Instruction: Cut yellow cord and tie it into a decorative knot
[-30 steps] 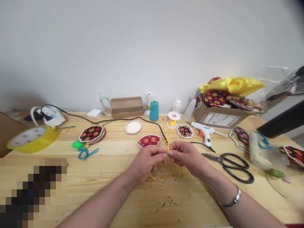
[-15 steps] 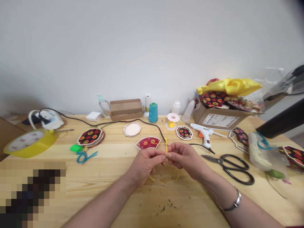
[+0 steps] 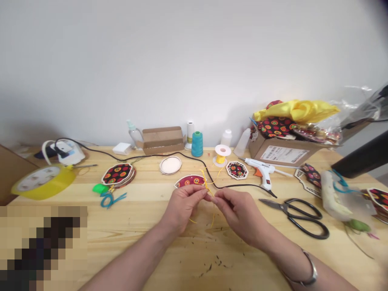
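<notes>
Yellow cord [image 3: 206, 181], partly braided or knotted, runs up from between my hands, with loose ends hanging below. My left hand [image 3: 185, 205] pinches it between thumb and index finger. Close beside it, my right hand [image 3: 237, 212] is closed with thumb and finger pressed on the cord; the exact grip point is too small to make out. Just behind my hands lies a fan-shaped red patterned panel [image 3: 190, 181] with a pale edge, partly covered by my left hand. A yellow strand crosses over its right end. Farther back stands a spool of yellow cord [image 3: 220, 159].
Black-handled scissors [image 3: 306, 218] and a white glue gun [image 3: 263, 170] lie on the right. A black cable [image 3: 194, 158] crosses the table. A cardboard box [image 3: 277, 151] of fabric stands back right. Patterned panels [image 3: 117, 174] and yellow tape [image 3: 44, 184] are on the left.
The upright yellow cord now leans left at its top. My right hand has turned and drawn slightly right, while my left stays pinched. The whole view has shifted a little.
</notes>
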A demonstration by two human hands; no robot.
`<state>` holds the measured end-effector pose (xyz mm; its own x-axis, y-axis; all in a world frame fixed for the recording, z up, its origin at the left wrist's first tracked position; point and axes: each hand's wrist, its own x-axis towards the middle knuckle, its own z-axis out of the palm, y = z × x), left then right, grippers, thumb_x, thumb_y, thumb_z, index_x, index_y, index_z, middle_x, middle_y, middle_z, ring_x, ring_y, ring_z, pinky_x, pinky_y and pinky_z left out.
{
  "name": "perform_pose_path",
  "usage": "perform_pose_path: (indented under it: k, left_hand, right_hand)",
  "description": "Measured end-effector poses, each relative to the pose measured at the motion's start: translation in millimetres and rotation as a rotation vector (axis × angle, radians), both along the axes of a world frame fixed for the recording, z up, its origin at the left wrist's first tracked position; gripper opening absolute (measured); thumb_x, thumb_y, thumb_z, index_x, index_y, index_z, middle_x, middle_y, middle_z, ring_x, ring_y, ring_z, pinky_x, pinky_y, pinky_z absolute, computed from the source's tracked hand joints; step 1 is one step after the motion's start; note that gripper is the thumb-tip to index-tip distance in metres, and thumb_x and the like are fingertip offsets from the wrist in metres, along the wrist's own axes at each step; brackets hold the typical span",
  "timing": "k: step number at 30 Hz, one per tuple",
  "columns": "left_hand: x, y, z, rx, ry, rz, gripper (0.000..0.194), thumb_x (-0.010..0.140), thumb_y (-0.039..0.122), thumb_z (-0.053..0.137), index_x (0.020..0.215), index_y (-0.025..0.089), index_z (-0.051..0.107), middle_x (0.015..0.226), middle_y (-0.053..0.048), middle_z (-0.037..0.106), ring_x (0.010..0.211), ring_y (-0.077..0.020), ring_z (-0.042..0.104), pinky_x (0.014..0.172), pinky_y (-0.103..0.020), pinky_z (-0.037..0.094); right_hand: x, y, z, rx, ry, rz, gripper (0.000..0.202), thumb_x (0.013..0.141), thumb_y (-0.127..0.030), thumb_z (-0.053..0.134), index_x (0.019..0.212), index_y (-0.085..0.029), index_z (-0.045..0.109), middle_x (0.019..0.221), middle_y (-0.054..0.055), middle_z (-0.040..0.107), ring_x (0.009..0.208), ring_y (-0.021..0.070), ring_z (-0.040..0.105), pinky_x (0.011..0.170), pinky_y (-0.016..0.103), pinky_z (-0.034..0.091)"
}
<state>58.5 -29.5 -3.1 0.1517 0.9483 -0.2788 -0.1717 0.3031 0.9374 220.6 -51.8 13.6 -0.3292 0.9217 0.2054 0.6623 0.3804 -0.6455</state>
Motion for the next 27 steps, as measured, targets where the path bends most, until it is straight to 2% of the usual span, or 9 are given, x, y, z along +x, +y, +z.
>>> perform_pose_path:
  k: [6, 9, 11, 13, 16, 18, 22, 24, 27]
  left_hand:
    - [-0.7, -1.0, -1.4, -0.059, -0.087, -0.016, 0.020, 0.068, 0.032, 0.068, 0.071, 0.012, 0.066, 0.048, 0.004, 0.055, 0.034, 0.0004, 0.021, 0.035, -0.017, 0.011]
    - [-1.5, -0.9, -1.5, -0.101, -0.162, -0.021, 0.019, 0.067, 0.030, 0.069, 0.072, 0.013, 0.064, 0.057, 0.002, 0.061, 0.033, 0.0014, 0.021, 0.034, -0.016, 0.011]
    - [-1.5, -0.9, -0.3, -0.135, -0.187, -0.006, 0.019, 0.066, 0.029, 0.070, 0.072, 0.014, 0.062, 0.053, 0.003, 0.058, 0.033, 0.0011, 0.023, 0.034, -0.015, 0.012]
    - [-0.9, -1.1, 1.4, -0.155, -0.195, 0.011, 0.020, 0.064, 0.030, 0.072, 0.072, 0.014, 0.063, 0.047, 0.005, 0.052, 0.035, -0.0001, 0.029, 0.034, -0.014, 0.015]
    - [0.8, -2.3, 2.9, -0.153, -0.192, 0.016, 0.020, 0.062, 0.029, 0.074, 0.072, 0.015, 0.064, 0.043, 0.007, 0.046, 0.037, -0.0014, 0.032, 0.035, -0.013, 0.016]
    - [2.1, -3.6, 3.1, -0.153, -0.175, 0.005, 0.021, 0.061, 0.029, 0.074, 0.072, 0.015, 0.065, 0.042, 0.008, 0.041, 0.037, -0.0014, 0.029, 0.035, -0.013, 0.015]
    - [3.5, -6.0, 2.7, -0.135, -0.117, -0.047, 0.021, 0.060, 0.030, 0.075, 0.072, 0.014, 0.067, 0.043, 0.008, 0.039, 0.039, -0.0020, 0.029, 0.035, -0.014, 0.015]
    - [3.4, -6.8, 2.4, -0.102, -0.067, -0.086, 0.020, 0.063, 0.031, 0.073, 0.074, 0.014, 0.068, 0.044, 0.007, 0.039, 0.038, -0.0018, 0.028, 0.035, -0.015, 0.017]
    - [2.7, -7.7, 1.4, -0.044, 0.009, -0.137, 0.019, 0.067, 0.031, 0.069, 0.077, 0.015, 0.070, 0.047, 0.007, 0.042, 0.037, -0.0010, 0.026, 0.035, -0.016, 0.017]
  right_hand:
    - [-11.8, -13.1, -20.0, 0.462, -0.371, 0.236, 0.019, 0.083, -0.007, 0.037, 0.078, -0.015, 0.054, 0.064, 0.004, 0.058, 0.052, 0.0147, 0.046, 0.048, 0.028, 0.026]
    - [-11.4, -13.9, -22.9, 0.529, -0.484, 0.340, 0.020, 0.078, -0.003, 0.039, 0.077, -0.015, 0.054, 0.064, 0.004, 0.056, 0.051, 0.0148, 0.044, 0.047, 0.029, 0.027]
    - [-9.1, -12.5, -17.9, 0.501, -0.435, 0.374, 0.016, 0.082, -0.011, 0.042, 0.074, -0.016, 0.054, 0.063, 0.003, 0.055, 0.053, 0.0143, 0.044, 0.048, 0.028, 0.030]
    - [-6.2, -9.3, -10.8, 0.428, -0.237, 0.344, 0.020, 0.086, -0.021, 0.043, 0.070, -0.016, 0.054, 0.066, 0.004, 0.056, 0.058, 0.0139, 0.047, 0.053, 0.027, 0.035]
    - [-2.6, -0.7, -4.8, 0.246, 0.196, 0.088, 0.020, 0.088, -0.024, 0.043, 0.074, -0.016, 0.056, 0.082, 0.008, 0.058, 0.076, 0.0153, 0.053, 0.068, 0.029, 0.043]
    - [-1.8, 6.0, -5.1, 0.024, 0.418, -0.049, 0.016, 0.087, -0.029, 0.046, 0.084, -0.017, 0.057, 0.088, 0.008, 0.060, 0.082, 0.0162, 0.055, 0.074, 0.031, 0.044]
    - [-3.5, 12.7, -6.6, -0.505, 0.720, 0.019, 0.028, 0.082, -0.043, 0.052, 0.089, -0.016, 0.053, 0.079, 0.004, 0.059, 0.073, 0.0147, 0.058, 0.071, 0.031, 0.047]
    - [-4.5, 12.1, -5.6, -0.598, 0.771, 0.048, 0.032, 0.080, -0.047, 0.053, 0.086, -0.016, 0.050, 0.069, 0.001, 0.056, 0.063, 0.0125, 0.056, 0.063, 0.029, 0.046]
    - [-5.0, 10.5, -4.5, -0.572, 0.733, 0.029, 0.032, 0.078, -0.048, 0.055, 0.081, -0.017, 0.047, 0.056, -0.004, 0.048, 0.050, 0.0088, 0.047, 0.050, 0.023, 0.038]
